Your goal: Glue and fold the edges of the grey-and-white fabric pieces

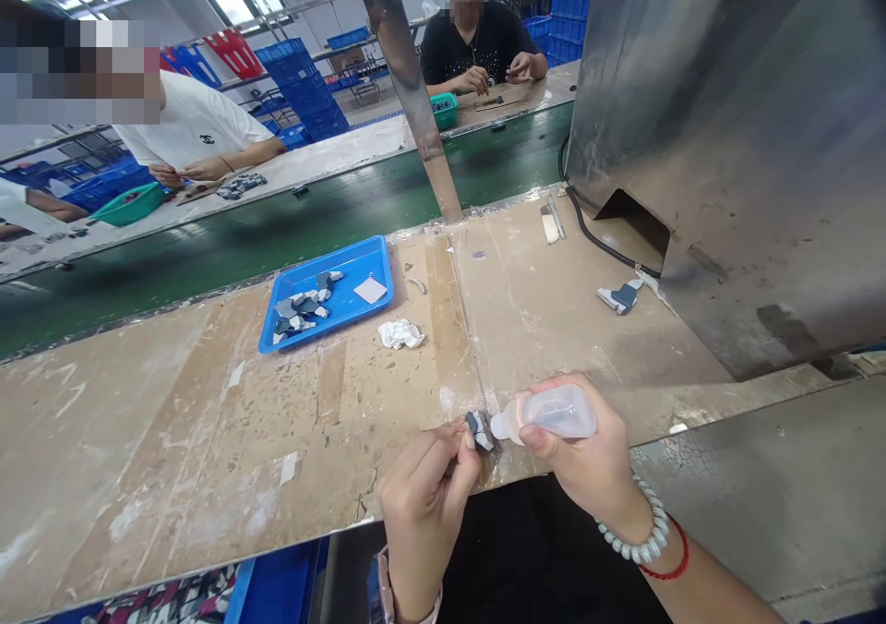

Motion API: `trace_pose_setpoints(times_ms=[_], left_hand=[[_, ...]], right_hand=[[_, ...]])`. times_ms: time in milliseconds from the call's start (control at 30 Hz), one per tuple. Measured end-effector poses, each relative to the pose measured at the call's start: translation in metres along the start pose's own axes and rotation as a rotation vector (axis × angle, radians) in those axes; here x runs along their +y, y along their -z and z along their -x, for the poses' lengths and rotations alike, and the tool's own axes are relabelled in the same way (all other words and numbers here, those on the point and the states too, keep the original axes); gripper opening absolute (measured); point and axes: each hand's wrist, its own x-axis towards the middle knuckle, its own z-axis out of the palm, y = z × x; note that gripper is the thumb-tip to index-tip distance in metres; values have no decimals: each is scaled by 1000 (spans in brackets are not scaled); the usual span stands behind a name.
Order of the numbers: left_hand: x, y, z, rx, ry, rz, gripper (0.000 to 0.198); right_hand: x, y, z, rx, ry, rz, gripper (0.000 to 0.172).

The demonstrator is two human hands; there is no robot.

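- Left hand: fingers curled tight, thumb and fingertips pinching a small grey part just above the near edge of the worktable.
- Right hand: closed round a translucent squeeze bottle, lying sideways, its nozzle touching the part.
- Blue tray: well apart, holding similar grey pieces.

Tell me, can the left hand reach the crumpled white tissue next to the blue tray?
Probably yes. The table between the left hand and the crumpled tissue is bare, but that hand is pinching a small grey part.
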Motion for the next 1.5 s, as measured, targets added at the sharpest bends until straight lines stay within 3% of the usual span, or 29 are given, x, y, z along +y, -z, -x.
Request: trace_pose_setpoints(times_ms=[333,500,667,900,1067,1200,1367,1500], left_hand=[[-5,-2,6,-12,46,57,18],[-8,2,3,-79,71,83,15],[-6,1,5,-154,4,64,13],[3,-7,14,-120,-4,-29,21],[5,-8,-5,-251,14,-52,37],[2,-9,-18,-363,18,-17,33],[1,-4,-7,-316,142,91,29],[9,3,12,-145,435,352,38]], right_hand=[[7,0,2,89,-29,-11,32],[5,-3,-2,209,19,-162,28],[4,-4,-5,242,8,-147,27],[6,-4,-6,312,-35,-123,31],[3,-5,-5,283,-49,-125,30],[3,-5,-5,283,-50,-127,29],[4,-4,-3,294,-37,-167,27],[3,-2,-3,272,-30,-198,24]])
